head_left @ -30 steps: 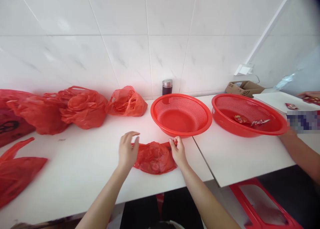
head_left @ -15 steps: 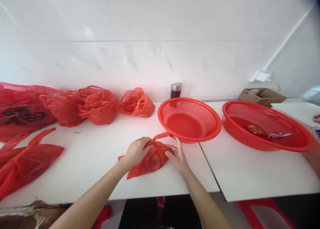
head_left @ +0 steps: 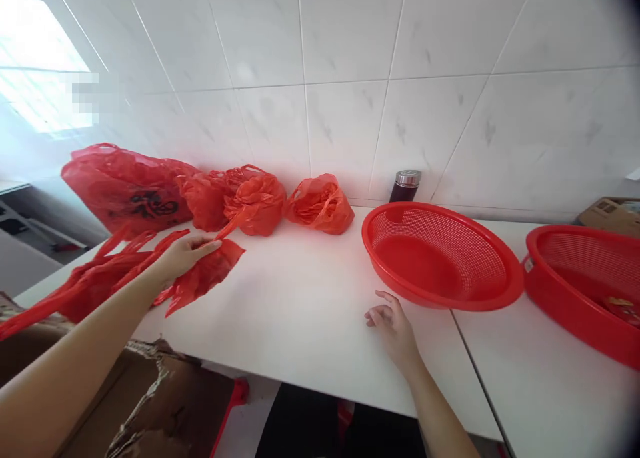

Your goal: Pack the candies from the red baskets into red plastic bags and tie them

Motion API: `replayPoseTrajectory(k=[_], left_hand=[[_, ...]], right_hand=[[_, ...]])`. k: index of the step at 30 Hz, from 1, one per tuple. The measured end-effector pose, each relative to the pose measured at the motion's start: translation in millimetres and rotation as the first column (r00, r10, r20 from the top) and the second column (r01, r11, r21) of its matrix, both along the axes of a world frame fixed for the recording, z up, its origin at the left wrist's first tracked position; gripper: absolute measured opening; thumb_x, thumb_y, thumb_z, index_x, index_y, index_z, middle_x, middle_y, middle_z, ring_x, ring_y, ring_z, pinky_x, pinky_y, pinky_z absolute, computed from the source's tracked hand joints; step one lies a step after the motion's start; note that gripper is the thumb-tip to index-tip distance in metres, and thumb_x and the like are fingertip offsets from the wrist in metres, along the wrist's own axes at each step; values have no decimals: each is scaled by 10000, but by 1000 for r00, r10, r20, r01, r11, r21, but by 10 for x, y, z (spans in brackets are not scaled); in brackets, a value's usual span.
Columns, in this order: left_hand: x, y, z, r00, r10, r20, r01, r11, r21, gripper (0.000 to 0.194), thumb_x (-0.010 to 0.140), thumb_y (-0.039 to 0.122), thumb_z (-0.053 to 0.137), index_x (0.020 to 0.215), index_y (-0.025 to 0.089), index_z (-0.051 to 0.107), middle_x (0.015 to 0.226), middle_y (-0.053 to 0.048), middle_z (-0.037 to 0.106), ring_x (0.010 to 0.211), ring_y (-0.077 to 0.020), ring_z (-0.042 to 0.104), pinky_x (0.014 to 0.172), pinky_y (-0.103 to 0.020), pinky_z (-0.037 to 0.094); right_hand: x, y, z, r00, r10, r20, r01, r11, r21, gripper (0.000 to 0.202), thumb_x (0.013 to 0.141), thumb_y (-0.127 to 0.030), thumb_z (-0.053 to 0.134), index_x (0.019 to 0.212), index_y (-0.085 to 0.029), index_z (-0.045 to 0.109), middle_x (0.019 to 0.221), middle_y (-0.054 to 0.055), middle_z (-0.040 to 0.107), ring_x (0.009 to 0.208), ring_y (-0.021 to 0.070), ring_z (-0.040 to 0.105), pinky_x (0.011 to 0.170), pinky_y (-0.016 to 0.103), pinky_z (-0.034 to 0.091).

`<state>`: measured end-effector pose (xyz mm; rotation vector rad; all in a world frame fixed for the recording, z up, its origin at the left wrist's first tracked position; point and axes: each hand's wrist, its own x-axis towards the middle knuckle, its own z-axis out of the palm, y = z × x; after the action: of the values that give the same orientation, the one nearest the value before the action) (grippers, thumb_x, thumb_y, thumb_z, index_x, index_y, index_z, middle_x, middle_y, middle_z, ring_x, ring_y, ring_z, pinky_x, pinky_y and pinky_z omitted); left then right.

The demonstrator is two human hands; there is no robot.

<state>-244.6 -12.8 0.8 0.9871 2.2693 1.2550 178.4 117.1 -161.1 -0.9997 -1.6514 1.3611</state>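
Note:
My left hand (head_left: 187, 255) is closed on a small red plastic bag (head_left: 210, 271), gripping it near the top at the left of the white table (head_left: 300, 298). Just beyond that hand, other red bags with long handles (head_left: 93, 285) lie at the table's left end. My right hand (head_left: 393, 321) hovers over the table in front of a round red basket (head_left: 425, 255), holding nothing, its fingers loosely curled and apart. Inside the basket only its red bottom shows.
Along the wall stand a large printed red bag (head_left: 135, 191), bunched red bags (head_left: 260, 201), an open red bag (head_left: 323, 208) and a dark flask (head_left: 405, 186). A second red basket (head_left: 575, 291) is right; a torn cardboard box (head_left: 175, 405) sits below the table's left front edge.
My left hand has carried the small red bag left towards the other bags. My right hand has let go of it. The view has turned left.

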Motion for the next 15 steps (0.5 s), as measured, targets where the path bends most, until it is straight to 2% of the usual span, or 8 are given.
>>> replayPoseTrajectory(k=[3,7,10,13,15], left_hand=[[-378,-247,-132,974,76,-212,-115,977,-180,383,748,414,690,998,126,667,777,28,679,833,-163,602,794,-247,444],[-721,-536,-284,858,145,-493,-335,886,-321,466,764,488,634,1077,143,603,861,-3,634,1027,-289,552,894,-368,398],[-823,-658,-361,784,115,-610,-412,831,-373,452,830,492,530,1166,190,537,1032,-36,615,1072,-327,544,904,-424,394],[-850,-685,-402,736,71,-673,-435,812,-390,468,874,519,439,1227,215,482,1195,-66,572,1136,-337,513,922,-440,391],[-867,-676,-411,698,68,-712,-463,802,-377,554,865,587,414,1277,218,448,1310,-104,504,1212,-370,447,949,-479,369]], right_hand=[[-10,-3,-4,999,-14,45,14,1000,3,438,866,-451,516,1234,-228,437,791,23,658,735,195,659,778,371,502],[-16,-18,21,996,-23,84,22,1000,14,414,870,-454,513,1217,-237,449,791,17,657,740,189,657,781,357,497],[-20,-25,31,995,-26,98,25,1000,15,404,878,-449,505,1221,-243,445,804,15,652,746,185,657,791,356,493],[-27,-27,30,994,-20,104,18,1000,15,385,886,-440,500,1214,-246,446,811,14,646,754,183,654,801,356,489],[-32,-28,30,994,-19,103,18,1000,13,377,888,-436,499,1206,-241,450,809,15,643,756,182,652,802,355,489]])
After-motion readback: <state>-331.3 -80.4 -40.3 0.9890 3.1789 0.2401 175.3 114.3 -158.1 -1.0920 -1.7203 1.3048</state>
